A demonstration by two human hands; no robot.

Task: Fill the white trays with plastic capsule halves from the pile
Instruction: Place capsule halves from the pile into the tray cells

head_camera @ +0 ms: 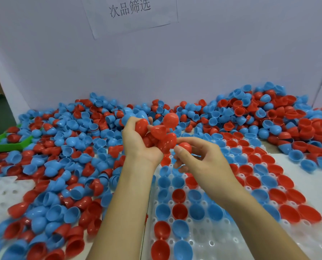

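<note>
My left hand (137, 143) is raised over the pile and grips a bunch of red capsule halves (157, 131). My right hand (199, 156) is just to its right and pinches one red capsule half (184, 146) between thumb and fingers. Below both hands lies a white tray (222, 239) whose wells hold several blue and red halves, open side up. A big pile of loose blue and red halves (62, 166) covers the table to the left and along the back.
A second white tray (0, 194) shows at the left edge, partly buried by the pile. A green bin (8, 145) sits at the far left. A white board with a paper sign (130, 10) closes off the back.
</note>
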